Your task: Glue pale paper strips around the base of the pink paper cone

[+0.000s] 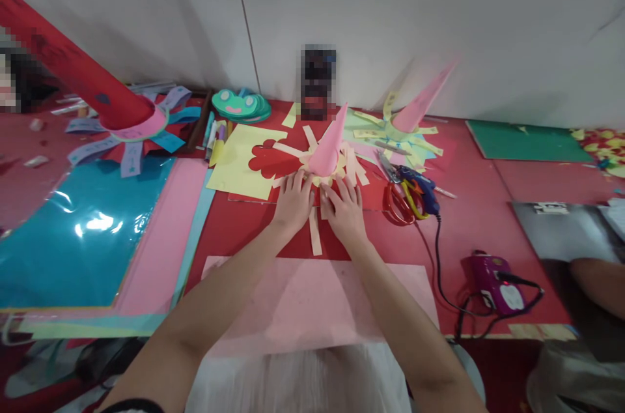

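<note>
A pink paper cone stands point-up in front of me, tilted slightly right. Cream paper strips fan out around its base, over a red scalloped paper shape. To the left of the base, my left hand rests with its fingers stretched forward against the cream paper. My right hand touches the paper on the other side, thumb and fingers apart. Both hands press down near the cone's lower edge. The undersides of the fingertips are hidden.
Scissors and a blue glue gun lie at right, its cable running toward a purple box. A second pink cone stands behind. At left are a red paper tube, markers and a blue sheet pack.
</note>
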`<state>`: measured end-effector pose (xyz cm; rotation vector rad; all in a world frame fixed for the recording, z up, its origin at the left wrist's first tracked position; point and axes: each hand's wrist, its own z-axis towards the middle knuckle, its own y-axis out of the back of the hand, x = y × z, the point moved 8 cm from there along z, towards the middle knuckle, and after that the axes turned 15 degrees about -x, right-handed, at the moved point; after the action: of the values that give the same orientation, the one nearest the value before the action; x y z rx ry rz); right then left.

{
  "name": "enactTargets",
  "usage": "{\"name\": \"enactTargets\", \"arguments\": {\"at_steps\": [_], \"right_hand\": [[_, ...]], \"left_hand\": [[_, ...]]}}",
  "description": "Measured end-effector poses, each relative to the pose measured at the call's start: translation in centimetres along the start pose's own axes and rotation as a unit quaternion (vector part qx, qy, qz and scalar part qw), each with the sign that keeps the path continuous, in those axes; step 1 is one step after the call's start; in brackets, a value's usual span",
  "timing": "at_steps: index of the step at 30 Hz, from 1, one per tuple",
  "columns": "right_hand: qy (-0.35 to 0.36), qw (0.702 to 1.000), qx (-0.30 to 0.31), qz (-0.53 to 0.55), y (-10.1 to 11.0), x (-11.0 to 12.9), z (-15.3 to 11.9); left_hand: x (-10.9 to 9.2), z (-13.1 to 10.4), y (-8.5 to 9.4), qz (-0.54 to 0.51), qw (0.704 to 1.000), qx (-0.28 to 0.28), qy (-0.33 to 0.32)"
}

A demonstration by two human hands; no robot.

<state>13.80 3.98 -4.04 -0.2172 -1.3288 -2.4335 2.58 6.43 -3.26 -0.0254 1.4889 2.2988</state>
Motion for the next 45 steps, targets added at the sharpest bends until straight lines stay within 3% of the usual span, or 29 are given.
{"name": "enactTargets", "arguments": {"at_steps": [45], "right_hand": [[-0.027, 0.998, -0.048, 0.023, 0.35, 0.22, 0.28]], "left_hand": [[0.18, -0.11, 0.21, -0.013, 1.0, -0.002, 0.003]]}}
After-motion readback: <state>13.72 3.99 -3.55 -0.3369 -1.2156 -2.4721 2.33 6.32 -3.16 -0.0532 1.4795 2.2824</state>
